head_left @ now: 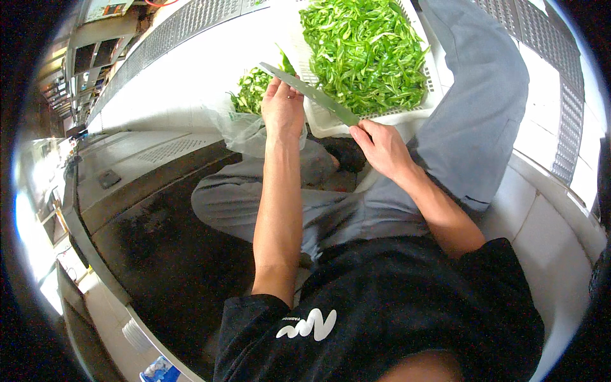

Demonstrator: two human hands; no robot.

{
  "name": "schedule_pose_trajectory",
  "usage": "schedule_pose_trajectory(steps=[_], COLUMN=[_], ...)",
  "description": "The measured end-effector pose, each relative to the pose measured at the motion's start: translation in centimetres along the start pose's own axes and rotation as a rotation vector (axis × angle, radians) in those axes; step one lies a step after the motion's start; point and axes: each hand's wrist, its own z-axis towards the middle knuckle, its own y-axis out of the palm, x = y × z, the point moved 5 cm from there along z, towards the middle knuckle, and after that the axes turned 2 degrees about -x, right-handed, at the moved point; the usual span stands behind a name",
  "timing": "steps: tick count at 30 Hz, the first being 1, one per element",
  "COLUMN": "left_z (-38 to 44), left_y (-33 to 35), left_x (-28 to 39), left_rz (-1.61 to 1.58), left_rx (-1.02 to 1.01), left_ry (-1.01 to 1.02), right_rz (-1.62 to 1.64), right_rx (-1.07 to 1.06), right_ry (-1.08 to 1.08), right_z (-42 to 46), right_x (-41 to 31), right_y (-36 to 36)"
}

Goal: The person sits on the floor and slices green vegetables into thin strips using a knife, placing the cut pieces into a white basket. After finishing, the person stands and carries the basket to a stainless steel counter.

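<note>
My right hand (382,145) grips the handle end of a long knife (324,98), whose broad blade slants up and left. My left hand (282,105) is under the blade's far part, its fingers curled around what looks like a long green pepper (286,63); its tip rises past the blade, and the rest is hidden. Beyond my hands, a white plastic basket (334,130) is heaped with sliced green peppers (367,57). Beside it, left of my left hand, a clear plastic bag (241,136) holds more green pieces (252,90).
My knees in grey trousers (482,95) flank the basket and bag. Perforated metal floor gratings (191,31) run along the white floor at the upper left and right. A dark, low metal-edged structure (162,238) lies along my left side, with shelving (98,52) farther off.
</note>
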Motion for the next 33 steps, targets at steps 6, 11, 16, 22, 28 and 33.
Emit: schedule_pose_trajectory(steps=[6, 11, 16, 22, 28, 33], left_z=[-0.2, -0.3, 0.3, 0.1, 0.3, 0.8], left_y=[0.8, 1.0, 0.5, 0.3, -0.4, -1.0], left_x=[0.1, -0.1, 0.3, 0.4, 0.4, 1.4], left_rz=[-0.010, -0.005, -0.036, -0.106, -0.004, 0.046], left_rx=[-0.030, -0.044, -0.054, -0.183, -0.033, -0.037], left_ry=[-0.005, -0.010, -0.029, -0.083, -0.011, 0.021], right_rz=[-0.014, -0.034, -0.033, -0.047, -0.074, -0.052], right_rx=[0.007, -0.018, 0.030, 0.017, -0.003, 0.000], right_ry=[-0.006, 0.027, 0.007, 0.013, -0.005, -0.026], right_z=[0.0, 0.1, 0.2, 0.3, 0.2, 0.2], right_x=[-0.1, -0.3, -0.1, -0.2, -0.1, 0.2], right_y=[-0.3, -0.5, -0.7, -0.8, -0.7, -0.6])
